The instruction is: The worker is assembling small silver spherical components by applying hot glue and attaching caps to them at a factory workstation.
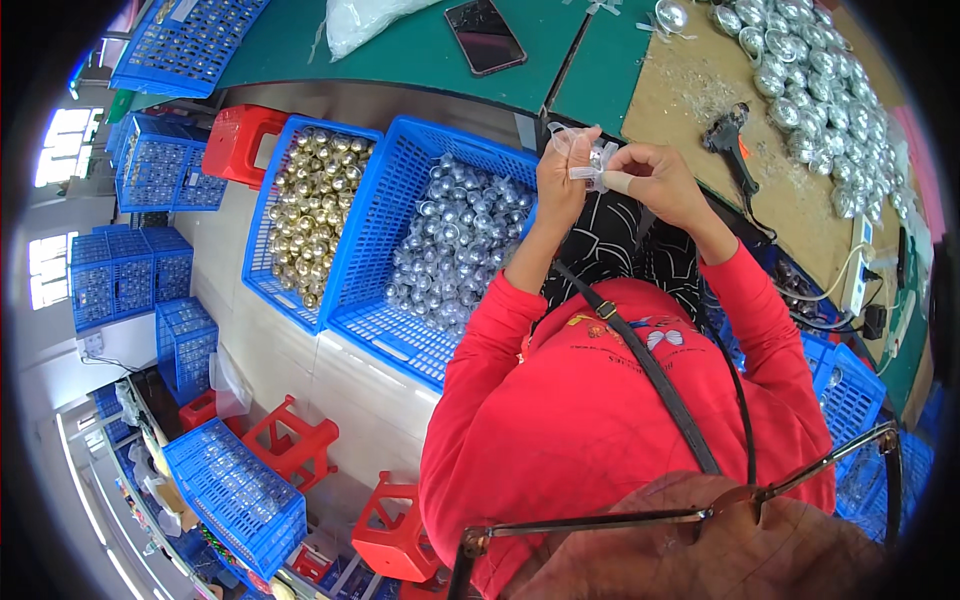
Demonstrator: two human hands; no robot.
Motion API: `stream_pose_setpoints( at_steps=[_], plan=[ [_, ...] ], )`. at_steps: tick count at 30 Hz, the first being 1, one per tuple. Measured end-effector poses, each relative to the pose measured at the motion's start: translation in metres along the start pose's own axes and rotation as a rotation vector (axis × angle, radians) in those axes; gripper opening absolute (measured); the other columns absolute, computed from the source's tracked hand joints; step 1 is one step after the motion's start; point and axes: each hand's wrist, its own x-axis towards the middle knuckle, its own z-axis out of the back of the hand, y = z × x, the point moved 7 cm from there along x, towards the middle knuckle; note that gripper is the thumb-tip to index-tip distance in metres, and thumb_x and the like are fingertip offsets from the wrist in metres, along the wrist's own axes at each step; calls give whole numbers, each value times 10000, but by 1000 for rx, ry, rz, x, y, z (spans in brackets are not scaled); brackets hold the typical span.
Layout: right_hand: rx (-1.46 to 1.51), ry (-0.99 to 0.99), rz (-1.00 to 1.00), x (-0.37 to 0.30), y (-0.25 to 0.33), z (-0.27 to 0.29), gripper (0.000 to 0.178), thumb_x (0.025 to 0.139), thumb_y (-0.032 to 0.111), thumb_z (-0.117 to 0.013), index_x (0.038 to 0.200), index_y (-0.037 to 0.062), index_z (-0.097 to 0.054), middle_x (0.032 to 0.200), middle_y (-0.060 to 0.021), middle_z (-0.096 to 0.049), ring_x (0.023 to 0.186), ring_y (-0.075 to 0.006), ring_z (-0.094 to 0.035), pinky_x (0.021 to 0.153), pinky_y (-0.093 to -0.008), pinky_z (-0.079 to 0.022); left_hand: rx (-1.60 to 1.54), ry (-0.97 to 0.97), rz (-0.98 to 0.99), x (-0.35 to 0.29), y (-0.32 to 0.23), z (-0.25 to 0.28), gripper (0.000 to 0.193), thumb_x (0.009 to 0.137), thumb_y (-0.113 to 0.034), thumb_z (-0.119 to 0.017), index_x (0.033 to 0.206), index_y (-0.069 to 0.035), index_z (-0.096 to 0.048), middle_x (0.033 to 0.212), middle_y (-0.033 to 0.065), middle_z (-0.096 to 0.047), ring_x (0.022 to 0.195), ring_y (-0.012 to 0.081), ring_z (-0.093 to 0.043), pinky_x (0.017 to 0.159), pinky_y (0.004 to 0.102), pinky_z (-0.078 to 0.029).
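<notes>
Above my lap, at the table's near edge, both hands hold a small shiny silver ball (598, 157) with translucent whitish strips on it. My left hand (563, 185) grips it from the left, fingers closed and pointing up. From the right, my right hand (660, 183) pinches a strip between thumb and forefinger. Fingers hide much of the ball. A black glue gun (730, 145) lies on the brown board (665, 105), right of my right hand. Many silver balls (815, 85) are heaped on that board.
Left of me stand a blue crate (385, 345) of silver balls and another crate (262, 225) of gold balls. A phone (485, 35) lies on the green table (400, 55). A power strip (857, 265) with cables is at right. Red stools (290, 440) stand behind.
</notes>
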Motion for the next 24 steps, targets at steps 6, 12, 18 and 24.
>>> stream_pose_setpoints(
  at_steps=[6, 12, 18, 24],
  plan=[
    [-5, -43, 6, 4, -8, 5, 95, 745, 92, -660, 789, 14, -628, 715, 14, -597, 664, -49, -532, 604, -212, -436, 6, 6, -20, -2, -2, -6, 317, 964, -240, -460, 990, 29, -625, 914, 83, -584, 828, 162, -548, 729, 269, -436],
    [-45, -27, -32, 5, -4, 2, 97, 739, 92, -661, 781, 14, -620, 703, 13, -587, 656, -60, -528, 610, -223, -440, -17, 26, -16, -3, 3, -6, 309, 961, -234, -464, 987, 34, -615, 917, 84, -574, 825, 170, -543, 730, 271, -437],
    [-49, -26, -35, 7, -9, 0, 107, 741, 97, -663, 785, 9, -620, 709, 6, -592, 662, -65, -529, 612, -224, -442, -1, 41, -40, -4, -2, -6, 320, 965, -250, -453, 998, 30, -605, 930, 85, -567, 831, 168, -538, 725, 268, -433],
    [-35, -32, -23, 7, -12, -1, 107, 740, 97, -667, 774, 9, -617, 708, -2, -591, 659, -71, -532, 613, -226, -445, -23, 63, -13, -7, 3, -5, 336, 969, -269, -443, 1008, 22, -606, 969, 85, -577, 862, 161, -544, 747, 258, -429]
  ],
)
